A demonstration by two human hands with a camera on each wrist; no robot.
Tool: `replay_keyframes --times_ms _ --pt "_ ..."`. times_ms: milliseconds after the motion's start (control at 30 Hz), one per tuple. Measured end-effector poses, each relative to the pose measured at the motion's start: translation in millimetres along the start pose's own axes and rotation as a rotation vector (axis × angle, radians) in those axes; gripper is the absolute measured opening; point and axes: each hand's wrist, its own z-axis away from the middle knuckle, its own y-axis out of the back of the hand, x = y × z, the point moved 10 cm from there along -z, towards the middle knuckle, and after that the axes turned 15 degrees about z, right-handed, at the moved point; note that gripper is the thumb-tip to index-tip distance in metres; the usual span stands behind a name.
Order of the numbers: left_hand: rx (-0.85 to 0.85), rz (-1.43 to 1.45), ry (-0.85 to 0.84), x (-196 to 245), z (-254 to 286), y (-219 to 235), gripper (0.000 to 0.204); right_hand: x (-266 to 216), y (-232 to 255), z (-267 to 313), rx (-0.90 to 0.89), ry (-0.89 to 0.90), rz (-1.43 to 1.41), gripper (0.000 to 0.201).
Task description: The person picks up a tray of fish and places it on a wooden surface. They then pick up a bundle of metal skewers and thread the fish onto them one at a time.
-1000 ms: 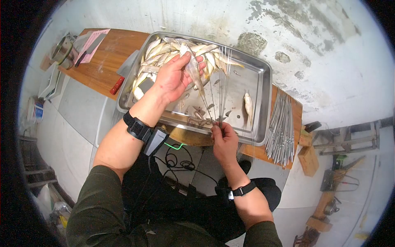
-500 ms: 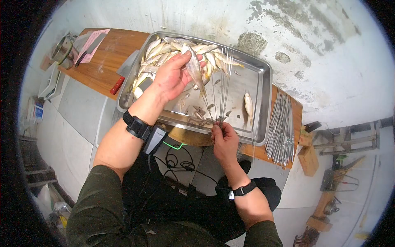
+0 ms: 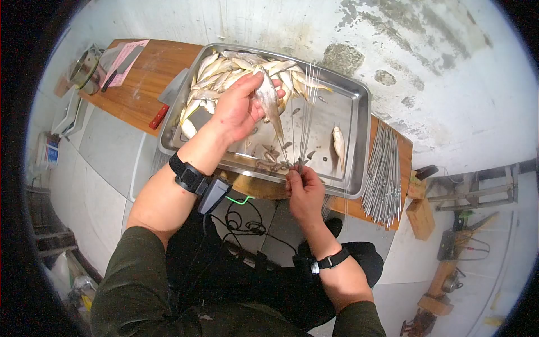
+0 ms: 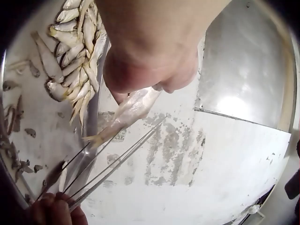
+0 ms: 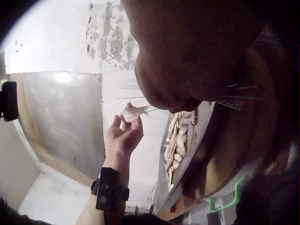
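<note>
My left hand holds a silvery fish over the metal tray, thumb on one side and fingers behind. Its tail points down toward my right hand, which pinches several thin metal skewers at the tray's near edge. In the left wrist view one dark skewer runs up to the fish's tail, while the other skewers fan out beside it. The right wrist view shows the fish in the left fingers; my right hand is dark there.
Many fish are heaped in the tray's left part. One fish lies at its right, thin points projecting from one end. Beside the tray lie a bundle of skewers and a red-handled knife. A stained wall rises behind.
My left hand has shifted slightly right and down with the fish, bringing its tail nearer the right hand. The right hand, still pinching the skewers, has barely moved.
</note>
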Motion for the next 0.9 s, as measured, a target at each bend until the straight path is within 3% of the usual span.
replay_keyframes --times_ms 300,367,700,900 --pt "0.057 -0.038 -0.020 0.4 -1.8 10.3 0.027 -3.2 -0.3 0.4 0.016 0.061 0.016 0.012" --pt "-0.015 -0.053 0.027 -7.0 -3.8 7.6 0.027 -5.5 -0.2 -0.3 0.011 0.066 0.008 0.013" --pt "0.006 -0.042 -0.013 -0.9 -2.7 4.8 0.028 -12.6 5.5 -2.5 0.025 0.026 0.084 0.017" --pt "0.083 0.003 -0.033 6.9 -6.1 14.4 0.027 -2.1 9.8 2.4 0.016 0.018 0.161 0.019"
